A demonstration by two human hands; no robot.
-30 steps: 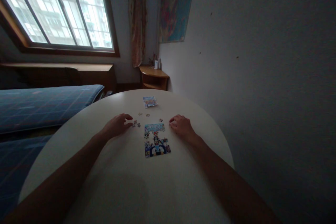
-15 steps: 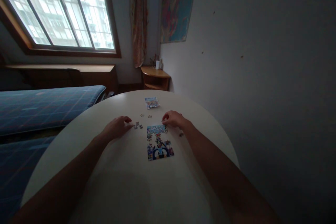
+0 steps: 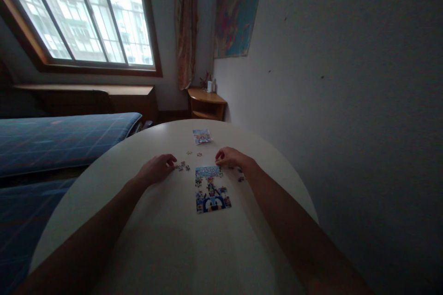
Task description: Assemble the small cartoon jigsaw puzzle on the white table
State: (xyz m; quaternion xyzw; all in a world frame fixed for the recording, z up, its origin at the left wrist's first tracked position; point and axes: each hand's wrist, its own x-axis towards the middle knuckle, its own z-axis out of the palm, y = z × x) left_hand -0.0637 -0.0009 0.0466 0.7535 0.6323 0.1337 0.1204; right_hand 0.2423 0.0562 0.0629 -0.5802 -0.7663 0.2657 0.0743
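- our puzzle [image 3: 212, 190] lies partly filled on the white table [image 3: 162, 244], between our arms.
- our right hand [image 3: 231, 157] is at its top right corner, fingertips drawn together; we cannot tell whether they pinch anything.
- our left hand [image 3: 158, 168] rests beside loose pieces [image 3: 183, 166], fingers curled, thumb slightly apart.
- past the puzzle we see a colourful packet [image 3: 201, 136].

The setting was a home. A checked mattress [image 3: 65, 143], a patterned curtain [image 3: 187, 32] and a wooden corner cabinet [image 3: 207, 97] indicated living quarters.
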